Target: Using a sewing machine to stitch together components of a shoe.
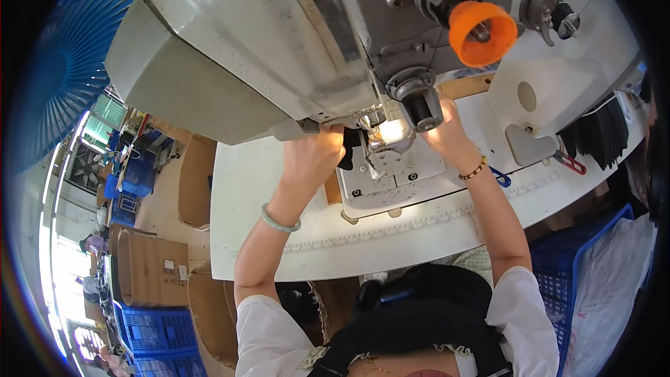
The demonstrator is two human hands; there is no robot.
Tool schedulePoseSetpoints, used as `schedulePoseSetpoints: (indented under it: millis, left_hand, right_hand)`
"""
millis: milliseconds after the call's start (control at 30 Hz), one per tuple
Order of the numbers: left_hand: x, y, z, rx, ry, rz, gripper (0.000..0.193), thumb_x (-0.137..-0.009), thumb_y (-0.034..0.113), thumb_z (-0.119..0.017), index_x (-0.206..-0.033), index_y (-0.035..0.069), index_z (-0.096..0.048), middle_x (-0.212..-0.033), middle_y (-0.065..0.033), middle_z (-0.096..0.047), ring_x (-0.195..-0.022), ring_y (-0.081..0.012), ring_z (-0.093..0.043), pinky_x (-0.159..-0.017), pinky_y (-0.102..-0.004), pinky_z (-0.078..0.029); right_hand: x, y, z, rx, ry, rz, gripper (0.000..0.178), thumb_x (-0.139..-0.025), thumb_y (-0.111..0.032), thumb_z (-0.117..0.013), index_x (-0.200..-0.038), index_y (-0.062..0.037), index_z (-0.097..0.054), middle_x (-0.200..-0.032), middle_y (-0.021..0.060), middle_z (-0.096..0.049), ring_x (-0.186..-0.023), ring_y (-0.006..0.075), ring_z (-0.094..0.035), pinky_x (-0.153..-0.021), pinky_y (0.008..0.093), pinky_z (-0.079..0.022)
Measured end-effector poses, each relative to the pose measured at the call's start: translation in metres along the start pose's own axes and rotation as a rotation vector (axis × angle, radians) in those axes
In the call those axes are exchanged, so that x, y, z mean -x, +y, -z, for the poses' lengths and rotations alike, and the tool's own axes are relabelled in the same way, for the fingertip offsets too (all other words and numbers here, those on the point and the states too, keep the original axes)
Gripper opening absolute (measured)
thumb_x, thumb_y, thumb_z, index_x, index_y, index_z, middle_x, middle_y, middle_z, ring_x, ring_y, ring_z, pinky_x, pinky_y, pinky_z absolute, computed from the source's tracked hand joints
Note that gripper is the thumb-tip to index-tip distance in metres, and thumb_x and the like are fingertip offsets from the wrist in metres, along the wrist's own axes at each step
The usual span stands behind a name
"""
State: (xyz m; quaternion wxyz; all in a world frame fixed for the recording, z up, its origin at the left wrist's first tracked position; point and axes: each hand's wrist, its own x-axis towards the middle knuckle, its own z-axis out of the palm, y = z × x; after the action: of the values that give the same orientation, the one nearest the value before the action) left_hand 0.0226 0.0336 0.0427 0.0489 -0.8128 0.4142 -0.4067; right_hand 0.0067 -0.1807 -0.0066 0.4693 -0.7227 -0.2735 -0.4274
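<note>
A sewing machine [237, 42] fills the upper middle, its lit needle and presser foot [380, 129] over a metal plate [394, 178]. To the left of the foot, my left hand [314, 157] is closed at a piece of black fabric [349, 152]; the machine head covers its fingertips. My right hand [447, 132] reaches in from the other side, close to the foot. A dark thread tension knob [423, 108] hides most of its fingers, so what it touches cannot be made out.
A stack of black fabric pieces [599, 132] lies at the table's right end. Red-handled snips [571, 163] and a blue-handled tool [500, 177] rest nearby. Blue crates [157, 328] and cardboard boxes [150, 265] stand at left; a blue fan [70, 63] is upper left.
</note>
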Motion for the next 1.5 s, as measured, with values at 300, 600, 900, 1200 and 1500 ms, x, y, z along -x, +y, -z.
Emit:
schedulePoseSetpoints:
  millis: [300, 600, 900, 1200, 1500]
  left_hand:
    - [-0.002, 0.003, 0.008, -0.093, -0.099, -0.021, 0.019, -0.054, 0.005, -0.056, -0.073, 0.006, -0.060, -0.069, -0.0045, -0.055, -0.063, -0.0175, -0.054, -0.058, -0.0295, -0.041]
    - [0.009, 0.012, -0.007, 0.011, -0.111, 0.133, 0.024, -0.054, 0.004, -0.059, -0.078, 0.004, -0.060, -0.081, -0.0058, -0.056, -0.072, -0.0223, -0.055, -0.063, -0.0331, -0.044]
    - [0.012, 0.005, -0.011, 0.303, 0.357, 0.156, 0.028, -0.056, -0.006, -0.056, -0.081, 0.003, -0.063, -0.083, -0.0064, -0.061, -0.073, -0.0247, -0.057, -0.064, -0.0359, -0.044]
    - [0.005, 0.000, 0.007, 0.420, 0.174, 0.109, 0.027, -0.054, -0.007, -0.054, -0.078, 0.001, -0.063, -0.077, -0.0051, -0.060, -0.069, -0.0237, -0.055, -0.060, -0.0332, -0.043]
    - [0.008, 0.007, 0.011, 0.221, 0.162, 0.035, 0.029, -0.055, -0.005, -0.056, -0.083, 0.003, -0.062, -0.082, -0.0032, -0.058, -0.077, -0.0197, -0.055, -0.064, -0.0317, -0.044]
  right_hand:
    - [0.004, -0.016, -0.011, 0.089, 0.183, 0.021, 0.040, -0.057, 0.016, -0.045, -0.088, -0.0047, -0.062, -0.084, 0.0108, -0.062, -0.077, 0.0234, -0.060, -0.069, 0.0300, -0.049]
    - [-0.003, -0.010, -0.007, 0.073, 0.146, 0.077, 0.042, -0.054, 0.015, -0.045, -0.085, -0.0059, -0.062, -0.086, 0.0084, -0.059, -0.082, 0.0246, -0.055, -0.067, 0.0329, -0.047]
    - [-0.012, -0.018, 0.012, 0.327, -0.100, 0.218, 0.035, -0.060, 0.004, -0.058, -0.090, -0.0131, -0.060, -0.088, 0.0038, -0.057, -0.082, 0.0220, -0.049, -0.063, 0.0312, -0.047]
    - [-0.011, -0.020, 0.006, 0.264, -0.125, 0.124, 0.032, -0.060, 0.005, -0.057, -0.087, -0.0123, -0.061, -0.088, 0.0055, -0.056, -0.084, 0.0233, -0.050, -0.065, 0.0336, -0.047]
    - [-0.007, -0.016, 0.003, 0.225, -0.096, 0.191, 0.034, -0.057, 0.006, -0.058, -0.086, -0.0120, -0.062, -0.084, 0.0069, -0.057, -0.089, 0.0267, -0.052, -0.073, 0.0349, -0.047]
